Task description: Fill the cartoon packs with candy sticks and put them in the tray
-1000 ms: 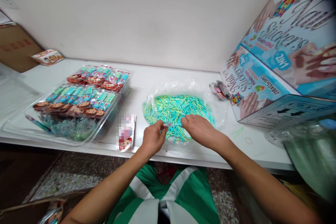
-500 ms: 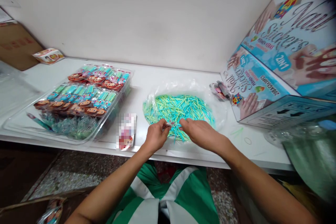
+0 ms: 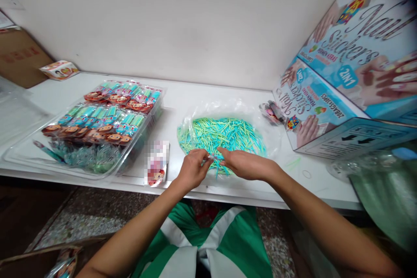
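My left hand (image 3: 195, 167) is closed, its thumb and fingers pinching a small clear wrapper (image 3: 212, 156) with some pink on it. Facing it, my right hand (image 3: 244, 163) has its fingertips pressed together at the wrapper's other end. Light-blue sticks show by those fingertips, but I cannot tell whether they are held. Both hands are over the front edge of a heap of thin green and blue sticks (image 3: 224, 132), which lies in an open clear plastic bag (image 3: 272, 139). To the left of my left hand lies a printed packet (image 3: 157, 177), partly blurred out.
A clear plastic tray (image 3: 112, 173) of filled printed packets (image 3: 94, 124) stands on the left of the white table (image 3: 177, 91). Large Nail Stickers boxes (image 3: 325, 108) are stacked at right. Near them lie a small dark packet (image 3: 272, 113), a rubber band (image 3: 306, 174) and a plastic bottle (image 3: 342, 167).
My right hand has turned slightly and its wrist has shifted up and left. The left hand has dropped a little. Both keep their pinch near the wrapper.
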Demonstrator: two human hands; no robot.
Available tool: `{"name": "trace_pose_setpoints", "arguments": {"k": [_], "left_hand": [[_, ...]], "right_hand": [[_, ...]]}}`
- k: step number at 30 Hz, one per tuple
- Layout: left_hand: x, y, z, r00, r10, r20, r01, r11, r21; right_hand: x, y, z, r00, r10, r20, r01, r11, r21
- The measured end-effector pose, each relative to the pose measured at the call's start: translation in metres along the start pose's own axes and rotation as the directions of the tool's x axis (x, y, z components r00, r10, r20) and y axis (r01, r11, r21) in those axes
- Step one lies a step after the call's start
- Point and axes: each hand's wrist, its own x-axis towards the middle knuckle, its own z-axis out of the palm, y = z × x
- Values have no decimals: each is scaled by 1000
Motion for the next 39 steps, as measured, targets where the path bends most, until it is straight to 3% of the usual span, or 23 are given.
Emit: {"name": "trace_pose_setpoints", "arguments": {"k": [4, 7, 13, 17, 19, 22, 26, 28, 31, 35, 39], "left_hand": [[1, -2, -1, 985, 155, 71, -163, 979, 123], [2, 1, -4, 974, 149, 169, -176, 971, 163], [0, 17, -9, 935, 6, 353, -45, 994, 103], [-2, 21, -9, 926, -30, 377, 83, 989, -124], [-3, 19, -8, 921, -69, 383, 193, 936, -295], [-3, 17, -3, 887, -117, 446, 358, 786, -505], [-4, 16, 7, 840, -110, 532, 486, 589, -646], [-4, 17, 10, 843, -156, 515, 519, 487, -702], [-6, 16, 11, 853, -245, 461, 522, 384, -762], [-9, 13, 11, 857, -268, 441, 513, 358, -780], [-11, 13, 14, 860, -261, 439, 508, 340, -792]], "right_hand": [[3, -5, 0, 999, 7, 52, -6, 1000, -16], [6, -6, 3, 997, 8, 72, -7, 1000, -13], [13, -1, 9, 998, 22, 65, -22, 1000, 4], [13, 5, -1, 994, -98, 47, 88, 978, 187], [12, 7, -5, 987, -147, -62, 159, 947, 280], [17, 4, -2, 960, -67, -270, 154, 936, 315], [28, -8, 7, 932, 42, -359, 106, 919, 380], [31, -10, 8, 911, 130, -392, 88, 866, 492], [27, -5, 12, 895, 278, -349, 72, 683, 727], [21, 1, 26, 906, 357, -226, 58, 425, 903], [22, 1, 35, 899, 393, -193, 51, 343, 938]]}}
